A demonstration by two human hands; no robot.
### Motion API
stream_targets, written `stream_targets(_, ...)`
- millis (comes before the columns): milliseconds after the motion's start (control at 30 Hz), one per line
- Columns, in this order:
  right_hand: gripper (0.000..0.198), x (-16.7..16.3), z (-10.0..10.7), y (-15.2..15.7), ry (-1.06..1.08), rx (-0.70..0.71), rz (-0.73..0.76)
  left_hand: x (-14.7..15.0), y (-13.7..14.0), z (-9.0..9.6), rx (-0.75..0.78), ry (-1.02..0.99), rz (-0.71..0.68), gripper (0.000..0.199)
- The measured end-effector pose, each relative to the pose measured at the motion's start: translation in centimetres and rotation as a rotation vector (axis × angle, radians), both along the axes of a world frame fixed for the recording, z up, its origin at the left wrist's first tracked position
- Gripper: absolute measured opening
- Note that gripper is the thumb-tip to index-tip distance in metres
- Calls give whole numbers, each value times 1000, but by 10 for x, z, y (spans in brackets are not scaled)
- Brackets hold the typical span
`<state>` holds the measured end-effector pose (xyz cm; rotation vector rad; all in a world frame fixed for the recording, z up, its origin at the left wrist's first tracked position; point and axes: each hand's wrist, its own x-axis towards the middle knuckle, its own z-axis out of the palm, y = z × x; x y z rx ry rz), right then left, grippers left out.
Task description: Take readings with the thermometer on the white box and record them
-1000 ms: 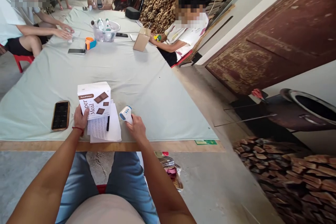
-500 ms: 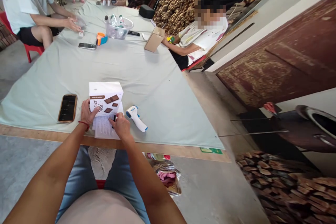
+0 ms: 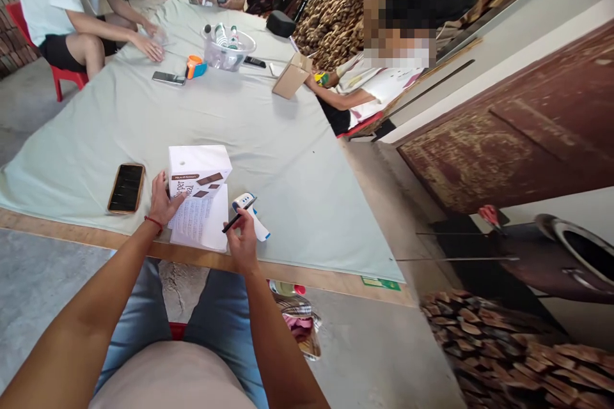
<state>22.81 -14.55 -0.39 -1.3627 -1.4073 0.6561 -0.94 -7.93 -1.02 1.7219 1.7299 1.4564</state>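
My left hand (image 3: 164,202) grips the lower left side of a white box (image 3: 200,160), its thumb lying across the front. Brown bars and lettering are printed on that front. Beneath and in front of the box lie sheets of paper (image 3: 211,229) with handwriting on the left part. To their right, my right hand (image 3: 243,244) pinches a black pen (image 3: 233,223) above the table edge. Just beyond that hand is a white and blue infrared thermometer (image 3: 261,230), partly covered by the pen and fingers. A phone (image 3: 126,188) rests left of my left hand.
Across the cloth-covered table (image 3: 288,166) are a clear basin (image 3: 225,64) with bottles, an orange and blue object (image 3: 195,67), another phone (image 3: 169,78) and a cardboard box (image 3: 291,77). Several people sit around it. Firewood (image 3: 508,339) is piled at the lower right.
My right hand has moved right, off the papers, with the pen lifted and now fully visible. My left hand stays at the box. A seated person's hands at the left have spread apart.
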Motion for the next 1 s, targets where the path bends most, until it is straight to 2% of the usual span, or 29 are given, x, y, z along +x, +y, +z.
stream_targets(67, 33, -2, 6, -6, 81, -6, -95, 3, -16, 1, 79, 26, 94, 63)
stream_targets(133, 33, -6, 13, -8, 172, -21, -127, 7, -35, 5, 144, 116, 88, 39)
stream_targets(200, 39, -11, 21, -8, 275, -54, -74, 15, -55, 12, 127, 287, -104, 17)
stream_targets(267, 43, -18, 25, -4, 375, -100, -16, 26, -69, 20, 39, 494, -304, 11)
stream_targets(367, 36, -31, 23, 4, 452, -149, -24, 48, -78, 26, -125, 726, -476, 14)
stream_targets(500, 26, -43, 15, 14, 467, -191, -50, 66, -79, 13, -277, 753, -457, 20)
stream_targets(633, 30, -44, 6, 18, 353, -253, 84, 66, -84, -3, -191, 702, -396, 31)
stream_targets(733, 26, -40, -4, 16, 220, -211, 7, 62, -88, -8, -118, 717, -453, 32)
stream_targets(833, 21, -40, -14, 14, 182, -171, -77, 60, -88, -10, -99, 730, -509, 35)
stream_targets(1000, 20, -44, -23, 13, 141, -157, -32, 62, -87, -13, -85, 708, -468, 39)
